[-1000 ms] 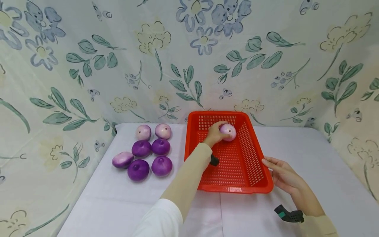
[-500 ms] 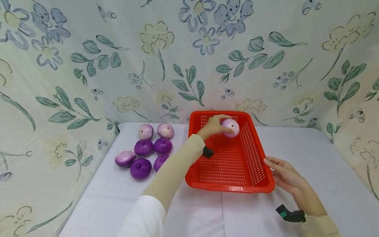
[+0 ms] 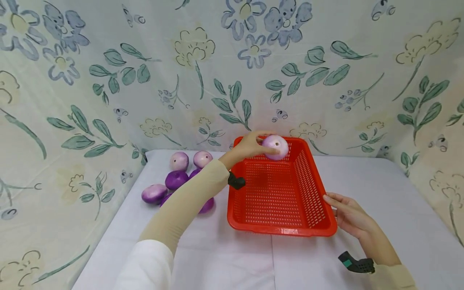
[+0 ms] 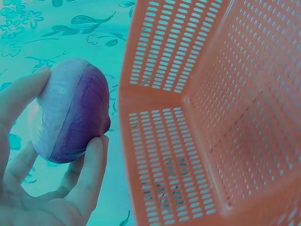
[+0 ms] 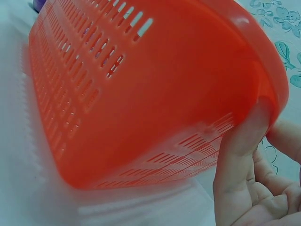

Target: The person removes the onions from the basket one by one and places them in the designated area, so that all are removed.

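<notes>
My left hand [image 3: 247,146] grips a pale-purple onion [image 3: 276,147] above the back of the red perforated plastic basket [image 3: 273,201]. In the left wrist view, thumb and fingers lie around the onion [image 4: 75,113], whose one side is deep purple; it is apart from the basket's wall [image 4: 157,146]. My right hand [image 3: 349,215] pinches the basket's right rim near the front corner. From the right wrist, this hand [image 5: 256,174] shows its fingers on both sides of the rim [image 5: 277,70]. Nothing lies on the basket floor that I can see.
Several onions [image 3: 176,180] lie on the white-covered table [image 3: 232,257] left of the basket, some pale, some deep purple. My left forearm partly covers them. A floral cloth [image 3: 224,72] hangs behind the table and along its sides.
My left hand has lifted the onion up from inside the basket and shifted left toward its back rim. The right hand keeps its place on the basket.
</notes>
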Available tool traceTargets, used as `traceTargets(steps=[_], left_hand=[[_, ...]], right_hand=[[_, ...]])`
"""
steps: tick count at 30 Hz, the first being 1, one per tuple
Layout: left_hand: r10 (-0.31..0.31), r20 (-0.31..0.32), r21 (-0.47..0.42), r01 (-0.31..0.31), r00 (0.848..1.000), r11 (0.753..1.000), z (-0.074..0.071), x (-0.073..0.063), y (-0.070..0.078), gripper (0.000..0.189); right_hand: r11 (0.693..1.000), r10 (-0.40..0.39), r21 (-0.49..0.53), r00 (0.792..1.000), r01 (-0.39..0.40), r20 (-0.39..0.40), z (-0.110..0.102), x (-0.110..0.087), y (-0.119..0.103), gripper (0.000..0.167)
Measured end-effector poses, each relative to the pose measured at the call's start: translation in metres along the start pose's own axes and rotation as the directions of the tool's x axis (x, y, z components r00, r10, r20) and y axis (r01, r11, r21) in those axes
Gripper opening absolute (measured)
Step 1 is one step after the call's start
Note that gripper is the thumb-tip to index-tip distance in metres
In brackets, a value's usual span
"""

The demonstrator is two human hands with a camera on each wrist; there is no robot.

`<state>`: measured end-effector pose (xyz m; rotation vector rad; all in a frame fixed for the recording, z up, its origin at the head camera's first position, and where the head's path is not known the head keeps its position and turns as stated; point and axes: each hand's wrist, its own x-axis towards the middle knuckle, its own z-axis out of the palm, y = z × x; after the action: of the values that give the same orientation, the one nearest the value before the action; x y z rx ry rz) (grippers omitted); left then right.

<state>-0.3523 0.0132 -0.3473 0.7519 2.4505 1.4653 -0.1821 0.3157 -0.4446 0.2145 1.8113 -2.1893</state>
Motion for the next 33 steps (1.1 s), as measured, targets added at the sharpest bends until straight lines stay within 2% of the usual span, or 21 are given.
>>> traceTargets(steps=[6, 19, 26, 33], left_hand=[[0.01, -0.017, 0.019, -0.01, 1.0, 1.0, -0.024, -0.011, -0.004, 0.063], [-0.031, -0.109, -0.075, 0.023, 0.994, 0.997, -0.078, -0.044, -0.016, 0.064], [-0.058, -0.163, -0.028, 0.054, 0.985, 0.998, -0.102, -0.064, -0.035, 0.067], [-0.102, -0.177, -0.008, 0.102, 0.979, 0.995, -0.129, -0.088, -0.053, 0.071]], right_hand=[[1.0, 0.01, 0.007, 1.0, -0.01, 0.002, 0.0, 0.0, 0.0, 0.014], [1.0, 0.003, 0.015, 1.0, -0.003, -0.004, 0.001, -0.002, -0.001, 0.013], [1.0, -0.001, 0.0, 1.0, 0.001, -0.006, 0.001, -0.002, -0.001, 0.013], [1.0, 0.001, 0.009, 1.0, -0.001, 0.004, 0.001, -0.002, -0.001, 0.014]])
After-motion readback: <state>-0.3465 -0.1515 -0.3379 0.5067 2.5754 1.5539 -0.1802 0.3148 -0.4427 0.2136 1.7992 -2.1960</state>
